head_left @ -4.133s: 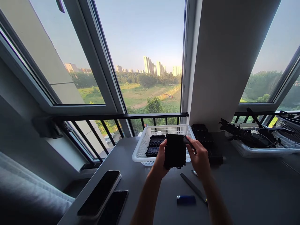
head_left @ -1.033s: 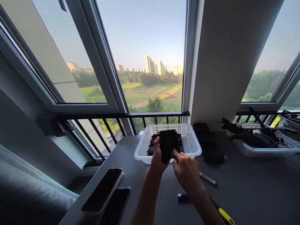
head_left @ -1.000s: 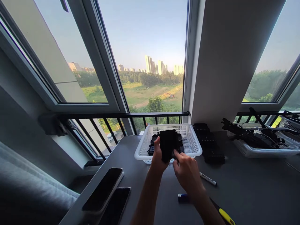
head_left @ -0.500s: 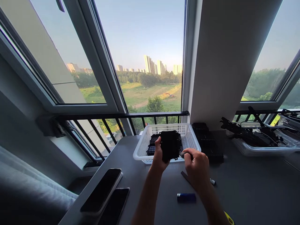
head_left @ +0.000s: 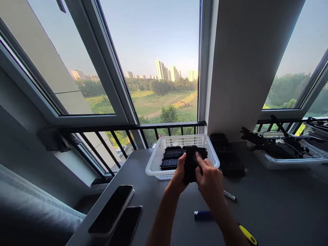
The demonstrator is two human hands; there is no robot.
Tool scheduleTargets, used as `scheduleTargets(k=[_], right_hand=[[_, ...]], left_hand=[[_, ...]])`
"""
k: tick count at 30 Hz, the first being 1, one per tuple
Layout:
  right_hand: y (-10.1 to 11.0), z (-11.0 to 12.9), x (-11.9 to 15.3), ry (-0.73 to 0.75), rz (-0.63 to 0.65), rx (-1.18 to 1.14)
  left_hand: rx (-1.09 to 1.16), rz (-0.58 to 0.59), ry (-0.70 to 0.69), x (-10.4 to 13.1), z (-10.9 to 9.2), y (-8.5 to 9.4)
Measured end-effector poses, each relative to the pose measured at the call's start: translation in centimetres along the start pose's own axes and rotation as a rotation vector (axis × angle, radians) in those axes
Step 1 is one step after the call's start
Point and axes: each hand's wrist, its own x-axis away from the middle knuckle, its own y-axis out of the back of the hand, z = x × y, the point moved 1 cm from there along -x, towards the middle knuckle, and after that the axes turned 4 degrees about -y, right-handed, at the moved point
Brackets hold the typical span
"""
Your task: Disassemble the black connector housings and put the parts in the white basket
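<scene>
Held over the front of the white basket (head_left: 153, 169) is a flat, square-looking black plastic part (head_left: 190, 167). My left hand (head_left: 179, 177) is closed on its left edge, thumb on top. My right hand (head_left: 210, 177) is at the part's right side, index finger pressed on its face and thumb bent below. A small dark thing seems to sit under that fingertip; I cannot make it out. Behind the part, similar black plastic parts (head_left: 170, 162) lie in the basket.
Two phones (head_left: 111, 208) lie at the left. Near my right forearm are a blue lighter (head_left: 202, 215), a white marker (head_left: 230, 195) and a yellow-handled tool (head_left: 247, 234). Black parts (head_left: 232, 171) are stacked right of the basket. Another basket (head_left: 287, 163) holds black pieces and cables.
The black part has moved slightly right and down. My right hand has gone from the part's lower right edge, where it pinched something grey, up onto its face.
</scene>
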Motion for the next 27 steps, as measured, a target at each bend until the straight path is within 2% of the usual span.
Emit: scheduleTargets(k=[6, 13, 21, 27], right_hand=[[-0.5, 0.7, 0.4, 0.024, 0.063, -0.033], [-0.4, 0.6, 0.4, 0.05, 0.068, -0.305], [-0.5, 0.9, 0.6, -0.035, 0.0, -0.168], [-0.6, 0.6, 0.6, -0.081, -0.001, -0.121]], left_hand=[[0.041, -0.053, -0.051, -0.2, -0.5, 0.6], [0.004, 0.021, -0.032, -0.2, -0.6, 0.8], [0.025, 0.026, -0.044, 0.1, -0.3, -0.2], [0.097, -0.063, -0.058, -0.1, -0.7, -0.2]])
